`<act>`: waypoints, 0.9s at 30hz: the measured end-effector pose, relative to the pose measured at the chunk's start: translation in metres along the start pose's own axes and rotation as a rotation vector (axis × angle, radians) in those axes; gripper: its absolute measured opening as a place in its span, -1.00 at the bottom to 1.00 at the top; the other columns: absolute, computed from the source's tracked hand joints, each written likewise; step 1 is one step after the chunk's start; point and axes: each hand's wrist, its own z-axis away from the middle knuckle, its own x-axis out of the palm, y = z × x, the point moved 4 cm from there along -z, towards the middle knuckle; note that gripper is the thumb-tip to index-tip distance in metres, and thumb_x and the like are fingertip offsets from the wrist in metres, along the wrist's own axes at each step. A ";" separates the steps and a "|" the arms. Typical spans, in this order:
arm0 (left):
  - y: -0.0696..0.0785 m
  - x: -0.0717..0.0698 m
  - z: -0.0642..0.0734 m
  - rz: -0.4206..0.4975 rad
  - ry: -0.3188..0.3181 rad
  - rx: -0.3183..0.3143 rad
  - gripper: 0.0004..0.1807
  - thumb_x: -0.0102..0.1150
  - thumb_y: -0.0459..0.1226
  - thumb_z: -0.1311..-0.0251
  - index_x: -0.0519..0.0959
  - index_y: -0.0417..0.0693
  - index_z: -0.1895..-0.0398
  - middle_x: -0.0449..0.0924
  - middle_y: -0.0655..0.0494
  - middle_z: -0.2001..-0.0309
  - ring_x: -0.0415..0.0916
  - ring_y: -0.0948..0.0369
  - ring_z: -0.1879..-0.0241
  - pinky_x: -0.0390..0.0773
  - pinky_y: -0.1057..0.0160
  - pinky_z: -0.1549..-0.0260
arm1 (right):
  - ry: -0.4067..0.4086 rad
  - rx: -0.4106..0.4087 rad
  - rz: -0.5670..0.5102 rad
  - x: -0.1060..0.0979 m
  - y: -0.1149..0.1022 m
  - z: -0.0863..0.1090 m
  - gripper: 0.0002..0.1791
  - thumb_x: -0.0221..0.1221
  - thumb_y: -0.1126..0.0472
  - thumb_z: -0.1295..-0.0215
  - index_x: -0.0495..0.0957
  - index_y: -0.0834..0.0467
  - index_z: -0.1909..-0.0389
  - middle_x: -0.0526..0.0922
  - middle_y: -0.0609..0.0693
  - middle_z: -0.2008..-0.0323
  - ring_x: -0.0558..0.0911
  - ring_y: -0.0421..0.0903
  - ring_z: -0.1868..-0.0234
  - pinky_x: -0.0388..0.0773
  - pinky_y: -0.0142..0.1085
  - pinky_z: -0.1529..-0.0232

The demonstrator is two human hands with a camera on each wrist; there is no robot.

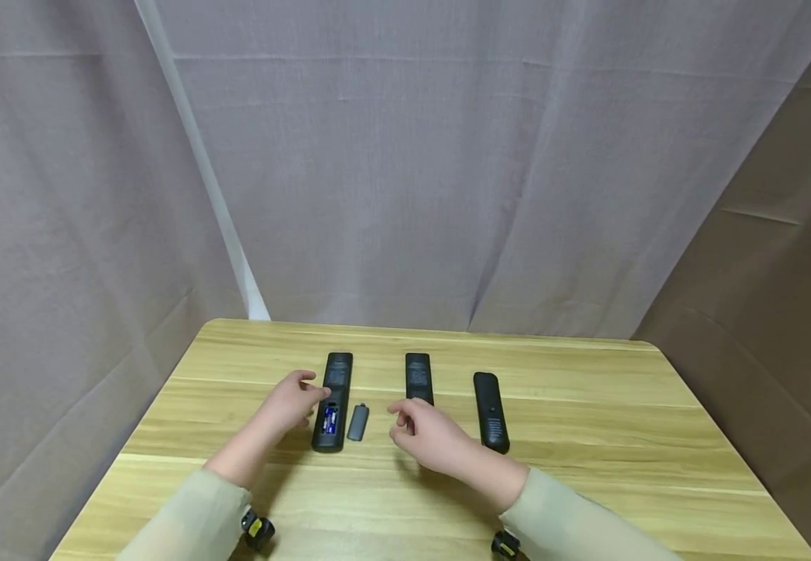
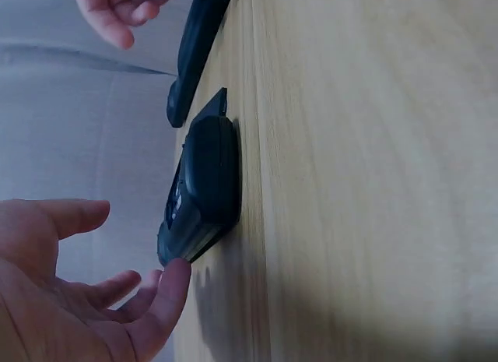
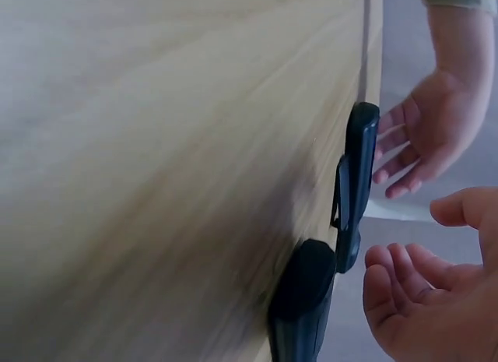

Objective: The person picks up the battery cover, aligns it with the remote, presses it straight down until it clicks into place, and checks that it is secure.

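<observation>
A black remote control (image 1: 338, 372) lies face down at the left, its battery compartment uncovered with blue batteries (image 1: 330, 421) inside. Beside its right edge rests a small dark battery cover (image 1: 358, 422). My left hand (image 1: 286, 407) is at this remote's left side, fingers spread and relaxed; in the left wrist view one finger comes right up to the remote (image 2: 212, 179), and contact is hard to tell. Over the lower half of a second black remote (image 1: 418, 375) hovers my right hand (image 1: 433, 438), fingers loosely bent around nothing. That hand hides the remote's lower end.
A third black remote (image 1: 491, 413), with rounded ends, lies at the right, back side up. Everything sits on a light wood table (image 1: 587, 436). Grey curtains (image 1: 405, 171) hang behind the table's far edge and at both sides.
</observation>
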 end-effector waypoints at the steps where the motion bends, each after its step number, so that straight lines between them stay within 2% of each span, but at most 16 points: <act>1: 0.000 0.001 -0.002 -0.026 -0.008 -0.003 -0.34 0.19 -0.19 -0.32 0.26 -0.35 -0.37 0.49 -0.31 -0.12 0.53 -0.03 0.13 0.66 0.09 0.33 | -0.005 0.004 0.014 0.002 -0.002 -0.004 -0.59 0.16 0.16 -0.38 0.52 0.19 -0.20 0.47 -0.13 0.24 0.44 -0.20 0.34 0.43 -0.34 0.36; 6: 0.002 0.007 -0.010 -0.182 -0.036 -0.017 -0.26 0.22 -0.13 -0.30 0.23 -0.41 -0.39 0.47 -0.36 -0.18 0.56 -0.01 0.10 0.64 0.14 0.33 | -0.020 0.023 0.117 0.013 -0.010 -0.021 -0.56 0.21 0.14 -0.34 0.52 0.18 -0.20 0.56 -0.05 0.12 0.54 -0.15 0.22 0.53 -0.24 0.20; 11: 0.003 0.015 -0.017 -0.303 -0.036 -0.029 -0.21 0.25 -0.09 -0.26 0.25 -0.47 -0.36 0.57 -0.31 -0.02 0.57 0.05 0.23 0.62 0.14 0.38 | -0.029 0.058 0.227 0.021 -0.013 -0.038 -0.52 0.26 0.10 -0.29 0.54 0.19 -0.19 0.60 0.01 0.09 0.60 -0.09 0.10 0.58 -0.19 0.09; 18: 0.012 0.023 -0.018 -0.402 -0.001 0.019 -0.32 0.30 -0.12 -0.22 0.39 -0.48 -0.22 0.63 -0.21 0.17 0.59 0.07 0.30 0.62 0.05 0.27 | -0.058 0.103 0.333 0.034 -0.012 -0.053 -0.36 0.32 -0.07 -0.23 0.52 0.25 -0.20 0.56 0.10 0.11 0.58 -0.04 0.20 0.58 -0.15 0.13; 23: 0.014 0.026 -0.017 -0.460 0.026 0.061 -0.46 0.32 -0.17 -0.17 0.49 -0.43 -0.07 0.64 -0.14 0.26 0.59 0.09 0.37 0.61 0.06 0.34 | -0.073 0.115 0.352 0.039 -0.013 -0.058 -0.27 0.36 -0.16 -0.16 0.52 0.26 -0.20 0.57 0.14 0.03 0.61 0.00 0.09 0.59 -0.18 0.06; 27: 0.013 0.027 -0.020 -0.472 0.032 0.054 -0.47 0.32 -0.19 -0.16 0.49 -0.41 -0.08 0.63 -0.13 0.26 0.58 0.09 0.36 0.60 0.06 0.34 | -0.086 0.124 0.347 0.042 -0.017 -0.061 -0.24 0.38 -0.17 -0.12 0.52 0.25 -0.21 0.57 0.15 -0.01 0.60 0.01 0.07 0.59 -0.18 0.07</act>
